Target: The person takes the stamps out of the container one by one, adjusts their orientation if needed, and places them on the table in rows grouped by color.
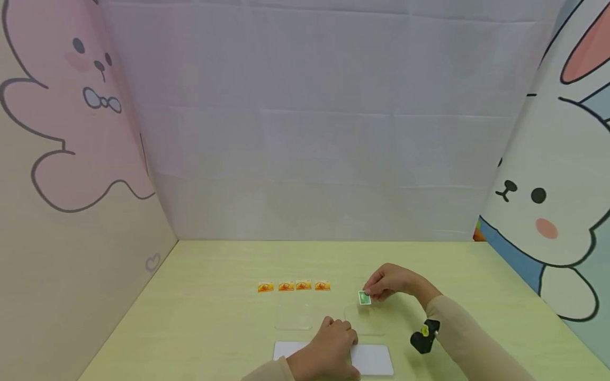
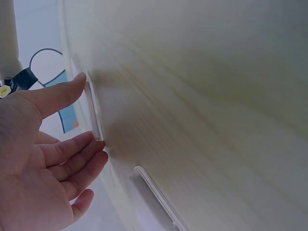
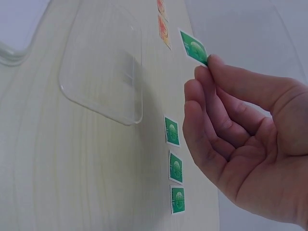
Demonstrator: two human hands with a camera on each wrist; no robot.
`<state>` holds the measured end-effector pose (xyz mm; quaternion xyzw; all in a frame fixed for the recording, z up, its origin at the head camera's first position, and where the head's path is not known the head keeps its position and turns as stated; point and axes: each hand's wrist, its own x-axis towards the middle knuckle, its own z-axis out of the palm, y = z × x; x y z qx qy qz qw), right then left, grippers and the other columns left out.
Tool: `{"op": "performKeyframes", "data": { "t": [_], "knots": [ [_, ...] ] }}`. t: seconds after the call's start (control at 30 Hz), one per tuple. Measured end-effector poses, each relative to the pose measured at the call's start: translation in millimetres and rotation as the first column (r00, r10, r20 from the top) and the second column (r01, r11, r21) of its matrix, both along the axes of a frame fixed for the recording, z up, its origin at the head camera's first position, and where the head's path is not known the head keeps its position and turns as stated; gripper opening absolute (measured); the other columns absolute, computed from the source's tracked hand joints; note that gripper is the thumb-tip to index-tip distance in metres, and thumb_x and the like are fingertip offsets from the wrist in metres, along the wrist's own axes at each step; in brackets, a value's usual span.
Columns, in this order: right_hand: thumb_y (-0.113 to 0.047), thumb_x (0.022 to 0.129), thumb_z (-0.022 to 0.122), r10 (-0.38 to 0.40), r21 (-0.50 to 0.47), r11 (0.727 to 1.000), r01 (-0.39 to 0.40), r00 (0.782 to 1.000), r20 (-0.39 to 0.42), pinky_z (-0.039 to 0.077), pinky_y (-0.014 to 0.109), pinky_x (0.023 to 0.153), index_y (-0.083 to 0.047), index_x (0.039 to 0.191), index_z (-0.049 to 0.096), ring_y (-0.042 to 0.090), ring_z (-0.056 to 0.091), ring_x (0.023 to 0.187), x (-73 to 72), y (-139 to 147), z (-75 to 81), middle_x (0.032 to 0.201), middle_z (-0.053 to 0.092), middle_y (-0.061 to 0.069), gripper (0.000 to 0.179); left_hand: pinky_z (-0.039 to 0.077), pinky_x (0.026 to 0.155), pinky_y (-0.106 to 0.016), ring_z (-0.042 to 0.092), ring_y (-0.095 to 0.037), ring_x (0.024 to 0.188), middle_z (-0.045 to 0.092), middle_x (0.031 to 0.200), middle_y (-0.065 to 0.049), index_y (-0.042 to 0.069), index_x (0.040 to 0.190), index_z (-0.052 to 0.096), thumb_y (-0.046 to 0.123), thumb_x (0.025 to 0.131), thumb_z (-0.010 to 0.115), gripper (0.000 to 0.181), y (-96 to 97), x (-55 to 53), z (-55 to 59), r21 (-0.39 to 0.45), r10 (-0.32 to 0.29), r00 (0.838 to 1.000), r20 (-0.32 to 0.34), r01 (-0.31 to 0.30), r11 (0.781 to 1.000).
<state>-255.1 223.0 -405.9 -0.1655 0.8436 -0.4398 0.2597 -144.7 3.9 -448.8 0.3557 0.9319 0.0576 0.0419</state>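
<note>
My right hand (image 1: pixel 393 280) pinches a small green stamp (image 3: pixel 194 47) with a white border between thumb and index finger. The stamp is raised near the far edge of a clear shallow plastic tray (image 3: pixel 101 62). Below the hand, in the right wrist view, several more green stamps (image 3: pixel 176 167) lie in a row on the table. My left hand (image 1: pixel 329 349) holds the right one of two flat white rectangular cases (image 1: pixel 373 360) by its near and far edges, thumb at one and fingers at the other. Its forearm and hand partly cover the left white case (image 1: pixel 286 348).
Several orange-yellow stamps (image 1: pixel 286 286) lie in a row at the table's middle. A second clear tray (image 1: pixel 293 317) sits in front of them. A white cloth (image 1: pixel 305 132) hangs behind the pale table (image 1: pixel 190 317), with cartoon-printed panels at both sides.
</note>
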Motion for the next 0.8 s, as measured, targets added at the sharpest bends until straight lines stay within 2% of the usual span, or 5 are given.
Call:
{"op": "performKeyframes", "data": {
  "t": [0.8],
  "knots": [
    [-0.015,0.087,0.069,-0.007,0.003,1.000,0.007,1.000,-0.005,0.057,0.031,0.070,0.006,0.099,0.072,0.009,0.064,0.068,-3.9,-4.2,-4.9,0.075,0.070,-0.001,0.025,0.030,0.079,-0.025,0.043,-0.003,0.077,0.052,0.083,0.014,0.022,0.095,0.066,0.052,0.066,0.079,0.043,0.1,1.3,0.1,0.013,0.006,1.000,-0.005,-0.005,1.000]
  ]
}}
